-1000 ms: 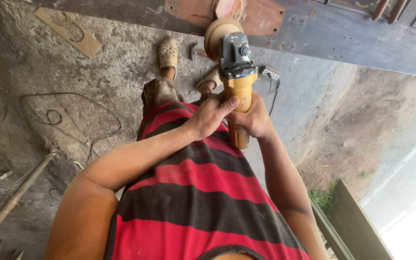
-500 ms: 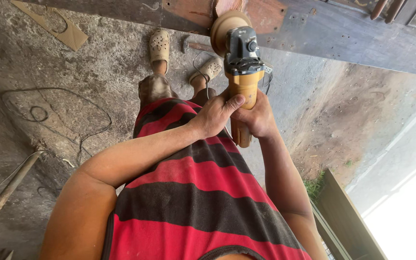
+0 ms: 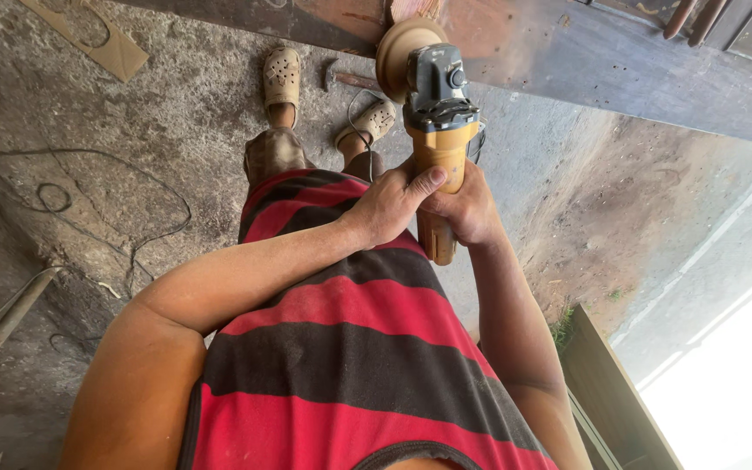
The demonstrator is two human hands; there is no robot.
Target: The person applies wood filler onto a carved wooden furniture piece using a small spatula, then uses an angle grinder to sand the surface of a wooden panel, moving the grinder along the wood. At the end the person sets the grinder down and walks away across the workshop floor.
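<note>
**Sanding disc held at the edge of the wooden board**

Both hands hold the yellow and grey angle grinder. The left hand is closed around its yellow body, thumb on top; the right hand is closed around the same body from the other side. The round tan sanding disc stands at the near edge of the long dark wooden board, and contact is not clear. The step seems to be sanding; the next move probably needs firm, even pressure along that edge.
</note>
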